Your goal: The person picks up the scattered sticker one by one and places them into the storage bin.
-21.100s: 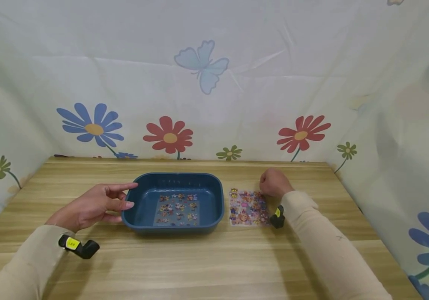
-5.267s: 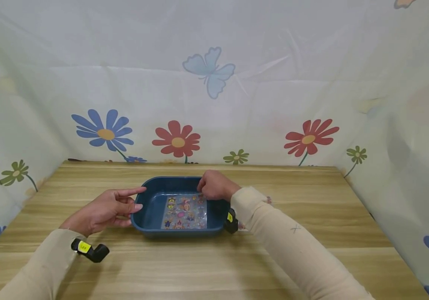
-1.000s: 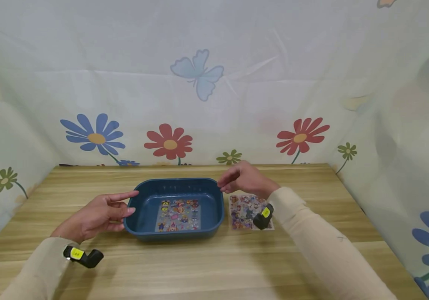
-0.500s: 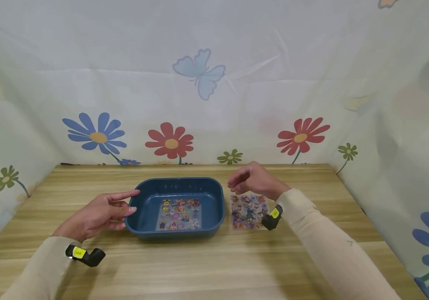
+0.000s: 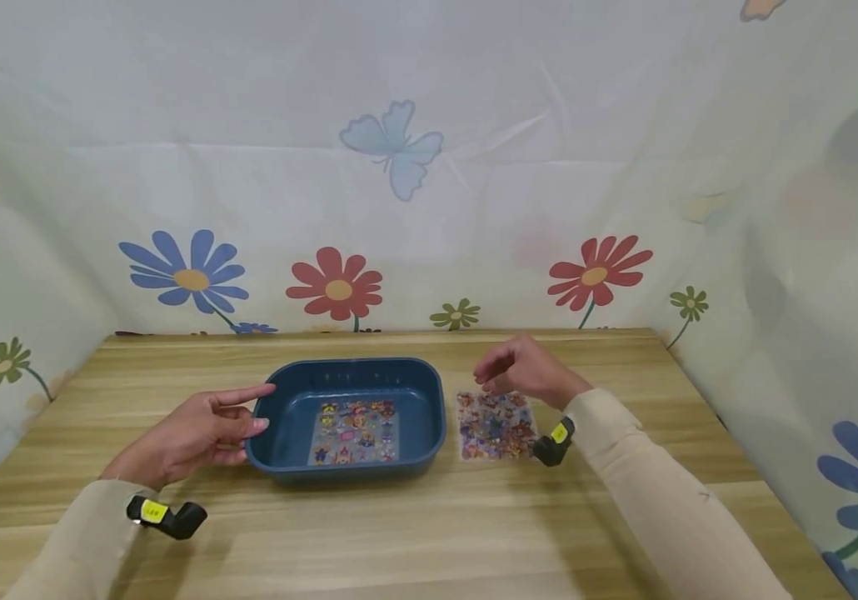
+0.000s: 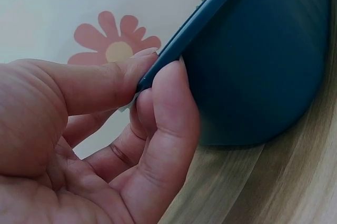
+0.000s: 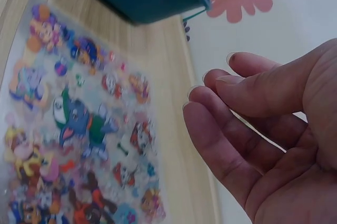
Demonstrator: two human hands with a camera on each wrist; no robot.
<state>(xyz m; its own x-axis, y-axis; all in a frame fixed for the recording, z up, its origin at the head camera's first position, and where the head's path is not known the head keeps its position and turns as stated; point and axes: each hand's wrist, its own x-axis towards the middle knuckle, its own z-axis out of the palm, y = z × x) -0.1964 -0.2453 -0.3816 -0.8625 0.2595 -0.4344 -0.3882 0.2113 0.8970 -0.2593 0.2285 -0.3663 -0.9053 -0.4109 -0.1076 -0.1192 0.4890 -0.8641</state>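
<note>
My left hand (image 5: pixel 182 437) pinches the left rim of a dark blue plastic tray (image 5: pixel 346 473); in the left wrist view the thumb and curled fingers close on its edge (image 6: pixel 181 31). Inside the tray, a clear sticker sheet (image 5: pixel 354 433) with small cartoon figures lies flat on the bottom. To the tray's right, cartoon dog stickers cover another sheet (image 5: pixel 495 427) on the table; whether several are stacked there I cannot tell. My right hand (image 5: pixel 530 371) hovers over the far edge of that sheet. Its fingers are loosely bent and hold nothing in the right wrist view.
The wood-patterned table (image 5: pixel 369 542) extends in front of the tray and to both sides. Behind it hangs a pale curtain (image 5: pixel 511 208) printed with flowers and a butterfly. Small black cameras (image 5: pixel 555 442) are worn on both wrists.
Over the last second my right hand moved right, from the tray's right rim to above the table sheet. Earlier it placed a different sticker sheet in the tray. The left hand stays put.
</note>
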